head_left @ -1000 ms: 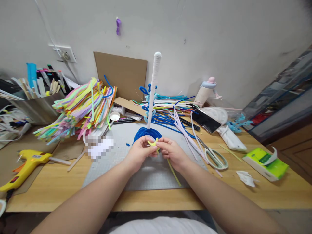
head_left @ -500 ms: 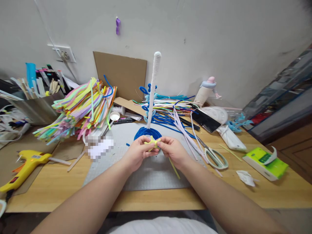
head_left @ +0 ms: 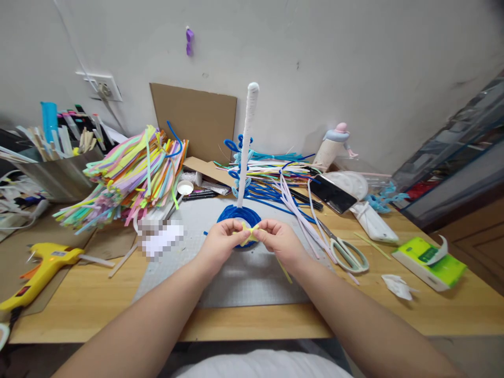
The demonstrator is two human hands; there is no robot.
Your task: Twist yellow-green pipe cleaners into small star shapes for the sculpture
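Note:
Between my two hands is a small yellow pipe cleaner shape [head_left: 249,233], bent into several short points like a star. My left hand [head_left: 225,240] pinches its left side between thumb and fingers. On the opposite side my right hand [head_left: 277,240] pinches it, and a yellow strand [head_left: 284,271] hangs below that hand. Just behind the hands lies a coiled blue pipe cleaner base [head_left: 236,211], partly hidden by them. A white fuzzy rod [head_left: 247,142] stands upright from it. Light and dark blue loops [head_left: 235,168] show beside the rod.
A grey cutting mat [head_left: 236,289] lies beneath. Left are a yellow glue gun [head_left: 47,262] and a bundle of coloured pipe cleaners [head_left: 129,178]. Right are scissors [head_left: 348,255], a phone [head_left: 334,194], a green tissue pack [head_left: 431,262] and crumpled tissue [head_left: 397,287]. Cardboard [head_left: 197,121] leans on the wall.
The fingers of my left hand have shifted and now pinch the yellow shape more at its edge. The yellow shape has turned slightly. The hanging strand has moved a little.

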